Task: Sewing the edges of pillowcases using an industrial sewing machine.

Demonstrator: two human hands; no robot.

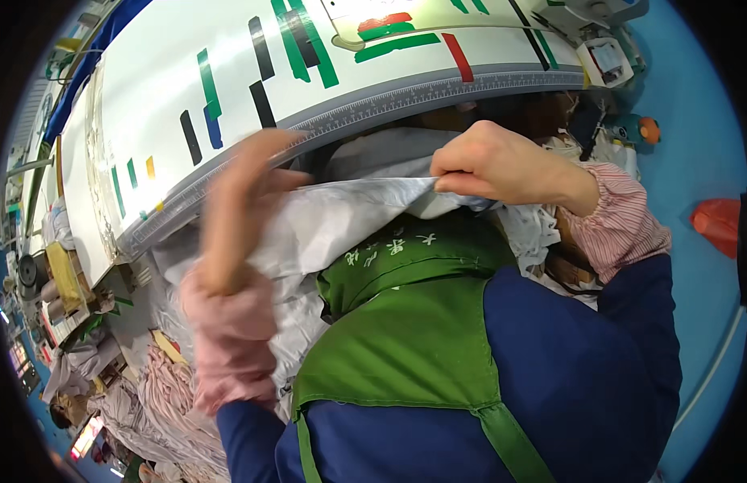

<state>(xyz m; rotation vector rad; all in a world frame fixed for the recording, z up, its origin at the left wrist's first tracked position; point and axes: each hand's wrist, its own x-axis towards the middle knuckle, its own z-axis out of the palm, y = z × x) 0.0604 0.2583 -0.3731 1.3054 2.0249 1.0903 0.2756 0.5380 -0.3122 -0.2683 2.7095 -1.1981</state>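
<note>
A pale grey-white cloth (313, 225) is drawn out in front of my body, its top edge nearly straight. At the right end of that edge my right hand (494, 165) is closed, pinching the cloth between thumb and fingers. My left hand (248, 189) is at the cloth's left end and smeared by motion. Whether its fingers grip the edge cannot be made out. The cloth hangs over my lap, partly across the green apron (405, 346).
Just beyond my hands runs the white work table (156, 72), edged with a grey ruler strip (373, 105) and marked with coloured tape. A sewing machine bed (462, 44) is at the back. Piled pinkish fabric (160, 386) lies at left; a red bag (715, 227) is at far right.
</note>
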